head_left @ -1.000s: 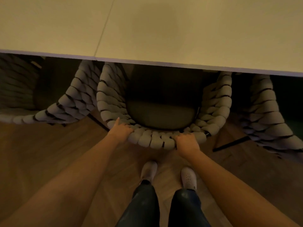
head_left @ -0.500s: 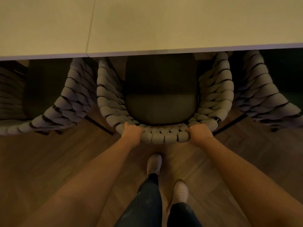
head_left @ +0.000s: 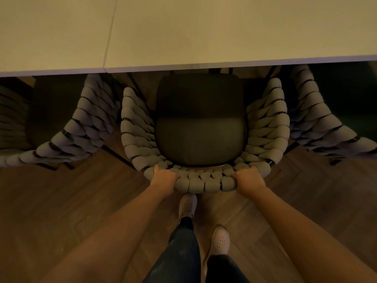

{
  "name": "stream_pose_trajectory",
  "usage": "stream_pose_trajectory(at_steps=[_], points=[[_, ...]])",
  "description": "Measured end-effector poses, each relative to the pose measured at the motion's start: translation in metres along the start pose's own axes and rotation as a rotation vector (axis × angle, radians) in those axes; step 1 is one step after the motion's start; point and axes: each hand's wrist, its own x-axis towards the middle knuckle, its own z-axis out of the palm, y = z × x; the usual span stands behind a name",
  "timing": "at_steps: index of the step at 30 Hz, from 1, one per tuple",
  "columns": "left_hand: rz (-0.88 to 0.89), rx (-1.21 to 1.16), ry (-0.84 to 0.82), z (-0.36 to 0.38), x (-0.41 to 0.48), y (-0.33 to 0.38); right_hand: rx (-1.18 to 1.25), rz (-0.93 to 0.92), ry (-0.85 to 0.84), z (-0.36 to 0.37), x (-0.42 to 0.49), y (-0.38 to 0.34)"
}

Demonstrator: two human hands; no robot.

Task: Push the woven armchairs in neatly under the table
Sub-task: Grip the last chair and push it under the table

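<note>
A woven armchair (head_left: pixel 204 183) with thick grey braided rope and a dark seat cushion (head_left: pixel 200 129) stands in front of me, its front part under the pale table (head_left: pixel 183 31). My left hand (head_left: pixel 163 179) grips the left of the chair's curved back rim. My right hand (head_left: pixel 247 180) grips the right of the same rim. Most of the seat and both arms show in front of the table edge.
Two more woven armchairs stand either side: one on the left (head_left: pixel 81 131), one on the right (head_left: pixel 318 123), each partly under the table. The floor is dark wood (head_left: pixel 81 201). My feet in pale shoes (head_left: pixel 219 241) stand just behind the chair.
The chair's seat shows further out from the table edge than a second ago, and it sits straighter. Both hands kept their grip on the back rim. My right foot has stepped back.
</note>
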Motion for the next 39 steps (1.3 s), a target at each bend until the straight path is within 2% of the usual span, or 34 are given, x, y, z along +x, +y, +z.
stream_pose_trajectory(at_steps=[12, 22, 39], points=[[-0.016, 0.028, 0.056, -0.033, 0.031, -0.002, 0.009, 0.003, 0.071, -0.013, 0.041, 0.029], [-0.01, 0.019, 0.095, -0.06, 0.058, -0.013, -0.008, 0.038, 0.03, -0.036, 0.077, 0.043], [0.017, 0.033, 0.084, -0.059, 0.061, -0.016, -0.063, 0.051, -0.004, -0.041, 0.075, 0.039]])
